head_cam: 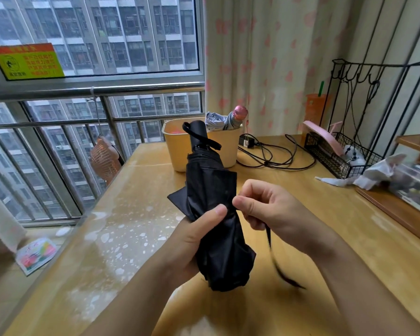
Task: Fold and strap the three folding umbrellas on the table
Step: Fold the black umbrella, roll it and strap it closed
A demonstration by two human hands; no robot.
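Black umbrella (212, 190) is held above the table (131, 226), handle end pointing away. The canopy is gathered but loosely pleated.

Left hand (192, 241) wraps its middle, thumb pressed across the folds. Right hand (264, 207): fingers (250, 192) pinch the strap (269, 236) near its root. The free end hangs blurred, so the fastener type is unclear.

Step in hand, as I judge it: strapping. To do it well, the left hand should squeeze the pleats flat, all twisted one way. The right should draw the strap taut round the bundle, over the loose flap at left, then fasten.

Grey umbrella (224, 121) stands in the yellow bin (177, 154), apparently done.
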